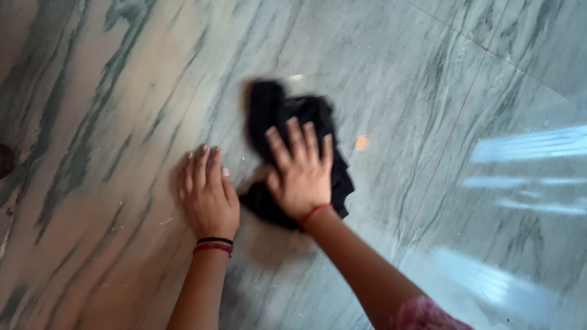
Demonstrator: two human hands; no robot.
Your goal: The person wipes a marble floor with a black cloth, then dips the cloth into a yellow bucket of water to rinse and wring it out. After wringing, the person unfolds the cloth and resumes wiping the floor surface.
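A crumpled black cloth [275,113] lies on the green-veined marble floor [110,91]. My right hand [299,174] presses flat on top of the cloth, fingers spread and pointing away from me, a red thread around its wrist. My left hand [206,194] rests palm down on the bare floor just left of the cloth, fingers together; it wears a black band and a red band at the wrist. The picture is blurred by motion.
A thin reddish joint line [449,137] runs diagonally across the floor to the right. Bright window reflections [532,146] shine on the right side. A small orange spot [361,142] sits just right of the cloth. A dark object [5,160] shows at the left edge.
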